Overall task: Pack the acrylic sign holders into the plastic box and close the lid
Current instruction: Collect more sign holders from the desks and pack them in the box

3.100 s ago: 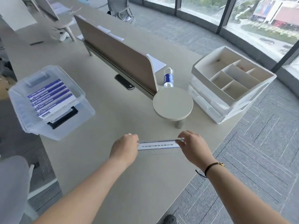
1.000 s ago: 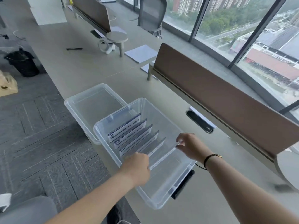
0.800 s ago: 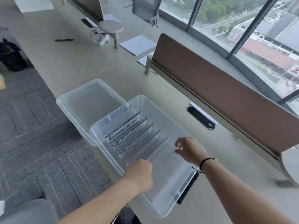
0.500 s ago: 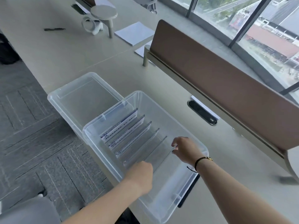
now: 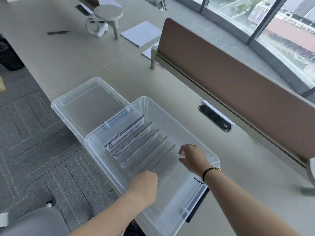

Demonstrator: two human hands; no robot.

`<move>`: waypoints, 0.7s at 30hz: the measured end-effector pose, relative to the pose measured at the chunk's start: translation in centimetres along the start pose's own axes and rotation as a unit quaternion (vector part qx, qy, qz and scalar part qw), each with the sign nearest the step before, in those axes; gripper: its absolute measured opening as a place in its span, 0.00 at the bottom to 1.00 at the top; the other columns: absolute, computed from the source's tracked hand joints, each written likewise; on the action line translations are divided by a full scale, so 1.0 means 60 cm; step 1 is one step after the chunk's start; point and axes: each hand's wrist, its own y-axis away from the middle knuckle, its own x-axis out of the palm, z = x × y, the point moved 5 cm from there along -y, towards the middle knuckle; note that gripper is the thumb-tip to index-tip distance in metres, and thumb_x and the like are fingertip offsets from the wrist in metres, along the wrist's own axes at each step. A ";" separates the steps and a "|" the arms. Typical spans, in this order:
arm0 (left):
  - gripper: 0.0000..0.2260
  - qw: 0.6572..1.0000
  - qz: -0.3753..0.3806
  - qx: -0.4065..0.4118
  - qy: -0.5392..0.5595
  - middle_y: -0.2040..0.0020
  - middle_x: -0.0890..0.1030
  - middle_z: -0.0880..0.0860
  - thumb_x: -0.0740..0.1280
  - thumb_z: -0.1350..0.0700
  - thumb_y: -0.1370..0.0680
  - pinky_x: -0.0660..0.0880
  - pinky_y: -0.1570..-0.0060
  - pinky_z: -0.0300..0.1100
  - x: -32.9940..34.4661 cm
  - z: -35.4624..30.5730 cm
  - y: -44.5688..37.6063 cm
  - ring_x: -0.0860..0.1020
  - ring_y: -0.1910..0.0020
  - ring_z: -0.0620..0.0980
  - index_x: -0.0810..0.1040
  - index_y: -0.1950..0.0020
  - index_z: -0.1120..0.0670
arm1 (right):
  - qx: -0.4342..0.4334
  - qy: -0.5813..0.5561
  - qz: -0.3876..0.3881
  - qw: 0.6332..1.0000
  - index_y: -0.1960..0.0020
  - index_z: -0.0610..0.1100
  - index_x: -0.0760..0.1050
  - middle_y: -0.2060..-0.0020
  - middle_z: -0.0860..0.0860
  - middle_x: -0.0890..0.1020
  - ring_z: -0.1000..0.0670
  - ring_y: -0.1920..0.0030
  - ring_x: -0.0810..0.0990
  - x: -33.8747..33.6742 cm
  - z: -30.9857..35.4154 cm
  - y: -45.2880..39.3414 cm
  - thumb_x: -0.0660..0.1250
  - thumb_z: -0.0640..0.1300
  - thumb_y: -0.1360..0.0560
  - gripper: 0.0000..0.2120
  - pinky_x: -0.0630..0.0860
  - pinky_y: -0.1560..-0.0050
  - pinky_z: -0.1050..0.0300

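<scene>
A clear plastic box point(image 5: 201, 147) stands open at the desk's near-left edge. Several acrylic sign holders point(image 5: 129, 142) stand in a row inside it, the far ones showing blue and white inserts. My left hand point(image 5: 144, 183) and my right hand point(image 5: 192, 158) are inside the box, each pinching one end of the nearest sign holder point(image 5: 167, 166), which stands on edge behind the row. The clear lid point(image 5: 81, 106) lies upside down beside the box, at its far left, partly over the desk edge.
A brown divider panel point(image 5: 238, 86) runs along the desk to the right, with a black cable port point(image 5: 215, 120) before it. Farther back are white papers point(image 5: 141, 35), a small round stand point(image 5: 109, 12) and a pen point(image 5: 58, 32). Grey carpet lies left.
I carried the sign holder from the bare desk to the box and lowered it in behind the others. Over the last second both hands sank a little deeper into the box.
</scene>
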 end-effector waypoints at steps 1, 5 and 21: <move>0.13 1.000 -0.001 -0.001 0.001 0.67 0.75 0.53 0.62 0.69 0.28 0.71 0.65 0.43 0.001 0.001 -0.001 0.77 0.63 0.56 0.67 0.67 0.54 | 0.000 -0.003 -0.001 1.000 0.48 0.44 0.79 0.52 0.48 0.81 0.46 0.51 0.79 0.000 0.001 0.000 0.70 0.39 0.28 0.09 0.77 0.52 0.53; 0.13 1.000 -0.003 -0.004 -0.006 0.70 0.71 0.51 0.63 0.69 0.27 0.71 0.67 0.43 0.004 0.003 -0.003 0.74 0.67 0.54 0.68 0.67 0.54 | 0.004 -0.012 -0.008 1.000 0.48 0.44 0.78 0.51 0.48 0.80 0.45 0.51 0.79 0.004 0.001 0.001 0.69 0.37 0.27 0.09 0.77 0.52 0.53; 0.11 0.999 -0.042 0.007 0.033 0.57 0.81 0.52 0.66 0.47 0.21 0.78 0.57 0.46 -0.055 0.020 0.026 0.80 0.58 0.53 0.76 0.52 0.55 | -0.010 -0.018 0.015 1.000 0.36 0.52 0.73 0.42 0.53 0.78 0.48 0.43 0.78 -0.009 0.026 0.027 0.73 0.43 0.28 0.22 0.75 0.45 0.55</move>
